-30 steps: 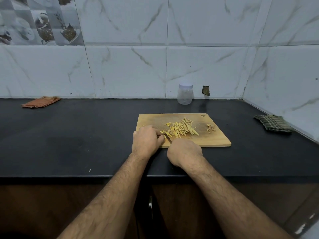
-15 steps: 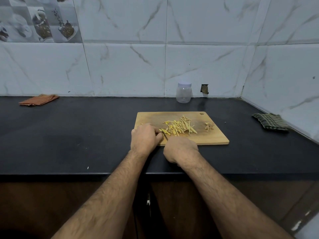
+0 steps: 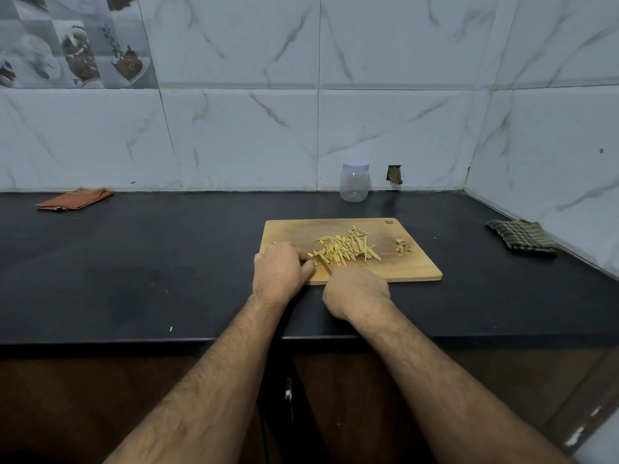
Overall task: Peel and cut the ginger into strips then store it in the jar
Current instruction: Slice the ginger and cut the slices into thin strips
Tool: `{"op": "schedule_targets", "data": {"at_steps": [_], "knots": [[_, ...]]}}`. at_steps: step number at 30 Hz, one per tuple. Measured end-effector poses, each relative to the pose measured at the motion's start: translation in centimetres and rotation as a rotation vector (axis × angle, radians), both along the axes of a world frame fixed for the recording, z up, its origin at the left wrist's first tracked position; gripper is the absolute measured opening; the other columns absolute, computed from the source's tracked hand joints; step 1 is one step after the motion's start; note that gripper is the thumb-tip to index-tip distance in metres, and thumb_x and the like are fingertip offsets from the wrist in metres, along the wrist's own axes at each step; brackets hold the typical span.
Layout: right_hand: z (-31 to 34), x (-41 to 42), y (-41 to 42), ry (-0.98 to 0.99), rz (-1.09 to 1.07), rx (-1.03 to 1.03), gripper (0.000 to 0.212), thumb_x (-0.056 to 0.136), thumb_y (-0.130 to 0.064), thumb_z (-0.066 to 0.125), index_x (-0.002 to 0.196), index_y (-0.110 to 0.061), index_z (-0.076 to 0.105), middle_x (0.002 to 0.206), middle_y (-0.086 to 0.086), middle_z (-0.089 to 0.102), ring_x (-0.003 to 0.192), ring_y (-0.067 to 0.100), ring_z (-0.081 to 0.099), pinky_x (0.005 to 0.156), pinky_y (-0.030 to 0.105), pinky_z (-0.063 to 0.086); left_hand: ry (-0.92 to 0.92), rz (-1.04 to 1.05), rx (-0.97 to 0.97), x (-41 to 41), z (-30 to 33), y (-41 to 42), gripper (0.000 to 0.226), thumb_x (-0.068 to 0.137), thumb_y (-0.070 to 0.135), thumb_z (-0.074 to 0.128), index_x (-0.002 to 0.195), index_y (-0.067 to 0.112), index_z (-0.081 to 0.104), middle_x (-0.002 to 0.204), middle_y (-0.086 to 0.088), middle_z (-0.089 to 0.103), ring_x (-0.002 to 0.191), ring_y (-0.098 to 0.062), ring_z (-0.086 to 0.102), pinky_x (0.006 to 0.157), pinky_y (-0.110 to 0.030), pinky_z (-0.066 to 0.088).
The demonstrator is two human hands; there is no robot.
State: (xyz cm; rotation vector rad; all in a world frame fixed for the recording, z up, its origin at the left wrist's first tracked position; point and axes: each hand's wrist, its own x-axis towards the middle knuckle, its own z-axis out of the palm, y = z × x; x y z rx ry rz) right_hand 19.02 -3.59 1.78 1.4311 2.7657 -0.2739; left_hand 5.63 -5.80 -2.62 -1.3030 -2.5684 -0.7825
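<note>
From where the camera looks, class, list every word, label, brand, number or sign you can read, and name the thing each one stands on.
None can be read.
The jar shows no label.
The cutting board bears no print.
The picture tiles show cups and bowls only, no lettering.

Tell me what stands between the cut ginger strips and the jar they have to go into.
Nothing visible on the way: the ginger strips lie on the cutting board, and only bare board and dark counter separate them from the jar at the wall. The jar's white lid is still on, so that blocks the opening.
</note>
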Motion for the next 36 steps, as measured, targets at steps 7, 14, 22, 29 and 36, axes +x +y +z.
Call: {"op": "schedule_targets", "data": {"at_steps": [7,14,22,29,36], "knots": [[-0.3,0.1,0.4,0.060,-0.004,0.000,0.025,0.097,-0.019,0.047,0.115,-0.014,0.064,0.110,0.004,0.065,0.086,0.021,0.053,0.073,0.033,0.045,-0.137,0.011,0.078,-0.5,-0.4,0.0,0.021,0.087,0.033,0.057,0.089,0.032,0.078,0.078,0.013,0.071,0.082,-0.013,0.062,0.098,-0.041,0.044],[-0.2,-0.2,0.1,0.050,0.024,-0.018,0.025,0.098,-0.022,0.046,0.115,-0.013,0.064,0.101,0.003,0.060,0.085,0.021,0.052,0.072,0.033,0.044,-0.156,0.004,0.108,-0.7,-0.5,0.2,0.020,0.087,0.031,0.059,0.092,0.033,0.078,0.081,0.015,0.072,0.084,-0.010,0.062,0.100,-0.039,0.039],[-0.1,-0.3,0.1,0.035,0.024,-0.016,0.025,0.098,-0.023,0.047,0.115,-0.014,0.064,0.097,0.003,0.056,0.085,0.021,0.053,0.072,0.033,0.044,-0.108,0.007,0.077,-0.7,-0.4,0.3,0.021,0.089,0.032,0.059,0.098,0.032,0.077,0.097,0.014,0.073,0.094,-0.011,0.061,0.090,-0.035,0.031],[0.3,-0.7,-0.4,0.015,0.039,-0.047,0.023,0.098,-0.020,0.047,0.112,-0.013,0.063,0.106,0.004,0.066,0.089,0.021,0.061,0.076,0.033,0.051,-0.103,0.002,0.078,-0.7,-0.5,0.3,0.021,0.088,0.030,0.058,0.097,0.033,0.078,0.096,0.015,0.073,0.093,-0.011,0.061,0.091,-0.036,0.032],[0.5,-0.6,-0.9,0.008,0.023,-0.092,0.015,0.097,-0.018,0.049,0.104,-0.012,0.061,0.096,0.004,0.064,0.091,0.022,0.068,0.083,0.037,0.058,-0.106,0.020,0.066,-0.6,-0.5,0.3,0.021,0.088,0.032,0.057,0.092,0.032,0.078,0.086,0.014,0.072,0.086,-0.014,0.061,0.091,-0.036,0.034]]}}
